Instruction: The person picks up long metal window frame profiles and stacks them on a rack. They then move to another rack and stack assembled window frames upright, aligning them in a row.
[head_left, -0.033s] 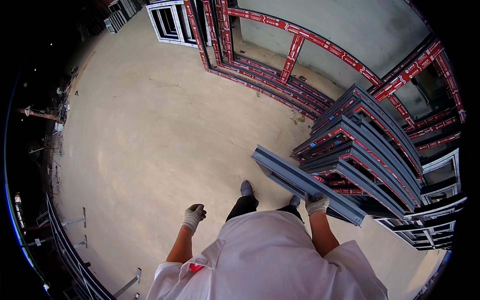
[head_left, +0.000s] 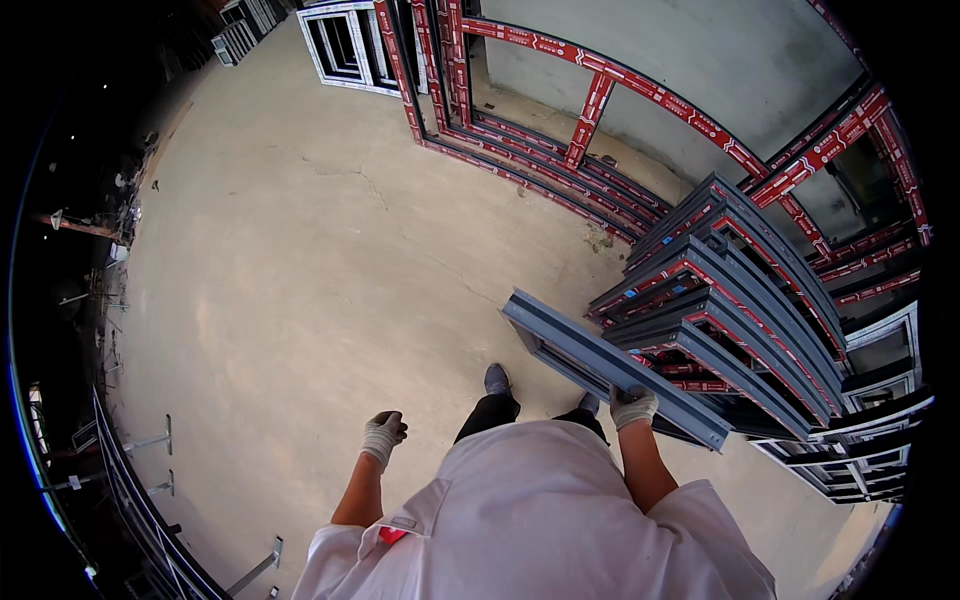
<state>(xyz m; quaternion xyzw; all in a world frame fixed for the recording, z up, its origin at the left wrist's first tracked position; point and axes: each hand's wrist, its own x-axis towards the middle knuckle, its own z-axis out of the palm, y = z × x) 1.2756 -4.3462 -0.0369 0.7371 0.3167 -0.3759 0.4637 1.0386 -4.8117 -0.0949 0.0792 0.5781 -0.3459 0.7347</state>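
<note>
My right hand, in a pale glove, is closed over the near edge of a grey window frame. The frame slants from front left to near right, beside my right leg. Its lower part is hidden beneath its upper edge. To the right of it leans a row of grey window frames, some with red protective film. My left hand, gloved too, hangs over the floor on my left. Its fingers are curled in, and nothing shows in them.
Large frames in red film lean against the wall at the far right. White-edged frames stand at the back. Metal stands line the near left side. My shoes are on the beige concrete floor.
My left hand has shifted very slightly left. My right hand keeps its hold on the grey window frame, and the view has drifted a little.
</note>
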